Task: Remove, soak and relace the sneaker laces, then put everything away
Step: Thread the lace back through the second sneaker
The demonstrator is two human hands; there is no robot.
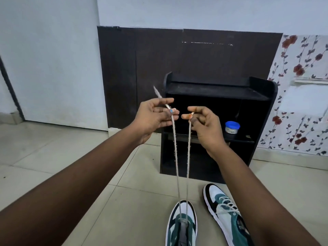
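Note:
Two green, white and black sneakers lie on the tiled floor. The nearer sneaker (182,226) has a pale lace (177,166) threaded through its lowest eyelets only, both ends pulled taut upward. My left hand (156,115) pinches the left strand, whose tip sticks out above the fingers. My right hand (202,121) pinches the right strand near its tip. The second sneaker (225,212) lies to the right, fully laced and partly behind my right forearm.
A black two-shelf rack (218,93) stands against the dark wall panel just beyond my hands. A small tub with a blue lid (232,127) sits on its middle shelf. Floral wallpaper covers the wall at right; a white door is at left.

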